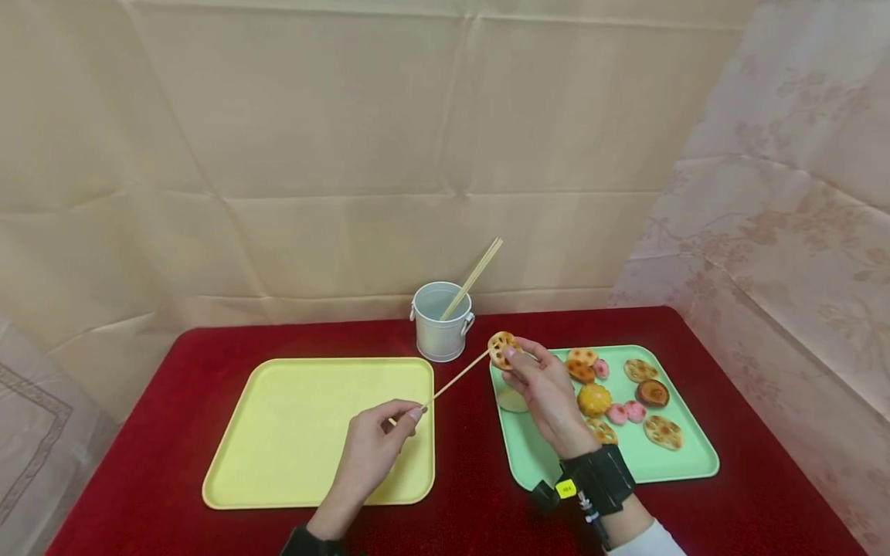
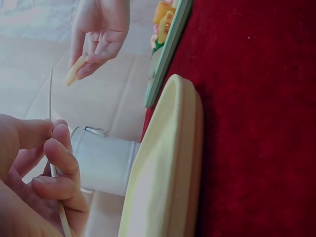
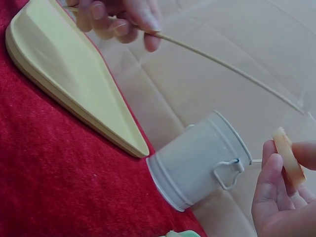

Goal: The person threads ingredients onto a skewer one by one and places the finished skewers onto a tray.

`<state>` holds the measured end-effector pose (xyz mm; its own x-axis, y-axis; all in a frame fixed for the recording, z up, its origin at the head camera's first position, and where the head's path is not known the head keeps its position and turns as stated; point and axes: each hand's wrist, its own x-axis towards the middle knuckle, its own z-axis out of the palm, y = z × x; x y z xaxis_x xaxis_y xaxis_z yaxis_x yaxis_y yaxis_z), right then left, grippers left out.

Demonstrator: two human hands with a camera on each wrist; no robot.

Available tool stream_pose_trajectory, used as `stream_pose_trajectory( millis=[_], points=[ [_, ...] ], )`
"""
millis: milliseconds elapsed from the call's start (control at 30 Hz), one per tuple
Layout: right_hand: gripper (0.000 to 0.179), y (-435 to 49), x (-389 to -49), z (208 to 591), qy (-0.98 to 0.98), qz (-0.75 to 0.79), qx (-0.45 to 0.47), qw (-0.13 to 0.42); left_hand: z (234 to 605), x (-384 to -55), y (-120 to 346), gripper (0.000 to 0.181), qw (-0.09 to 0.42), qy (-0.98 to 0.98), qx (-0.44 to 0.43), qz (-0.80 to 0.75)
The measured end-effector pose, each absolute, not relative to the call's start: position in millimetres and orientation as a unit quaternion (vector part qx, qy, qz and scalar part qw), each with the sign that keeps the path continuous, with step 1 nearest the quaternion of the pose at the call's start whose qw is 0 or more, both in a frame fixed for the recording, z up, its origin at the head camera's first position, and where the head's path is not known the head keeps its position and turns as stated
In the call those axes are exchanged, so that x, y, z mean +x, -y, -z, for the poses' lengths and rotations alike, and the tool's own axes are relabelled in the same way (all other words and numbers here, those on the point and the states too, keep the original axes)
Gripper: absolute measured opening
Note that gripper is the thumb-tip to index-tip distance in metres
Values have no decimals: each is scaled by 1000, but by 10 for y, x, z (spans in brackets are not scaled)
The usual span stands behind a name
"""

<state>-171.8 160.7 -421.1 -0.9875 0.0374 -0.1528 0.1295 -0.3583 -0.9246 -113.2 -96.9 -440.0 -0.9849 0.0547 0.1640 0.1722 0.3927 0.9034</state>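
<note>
My left hand (image 1: 375,444) pinches a thin wooden skewer (image 1: 457,380) between thumb and fingers, over the right side of the yellow tray (image 1: 292,432). The skewer slants up to the right. In my right hand (image 1: 549,398), thumb and fingertips pinch a browned lotus root slice (image 1: 497,349) by its edge, above the left part of the green tray (image 1: 667,463). From the head, the skewer's tip overlaps the slice's left edge. In the right wrist view, a gap shows between the skewer tip (image 3: 300,110) and the slice (image 3: 289,157), which is turned edge-on.
A small white metal bucket (image 1: 439,340) stands at the back with several skewers (image 1: 473,278) leaning in it. The green tray carries more lotus slices (image 1: 663,432), a yellow scalloped piece (image 1: 595,400), pink pieces (image 1: 617,414) and a brown round mushroom-like piece (image 1: 653,393). Red cloth (image 1: 473,479) covers the table.
</note>
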Motion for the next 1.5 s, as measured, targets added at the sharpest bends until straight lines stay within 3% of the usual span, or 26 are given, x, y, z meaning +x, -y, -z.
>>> stream_pose_trajectory(
  millis=[767,1200,1500],
  points=[
    [19,-1588,-1807,4174,-517,853,77,-3,4478,-1177,1007,9,29,846,-55,529],
    [32,-1601,-1761,4195,-592,805,36,-14,4496,-1162,983,8,35,846,-52,529],
    [33,-1639,-1755,4173,-599,799,38,-24,4486,-1153,978,8,6,834,-59,548]
  ],
)
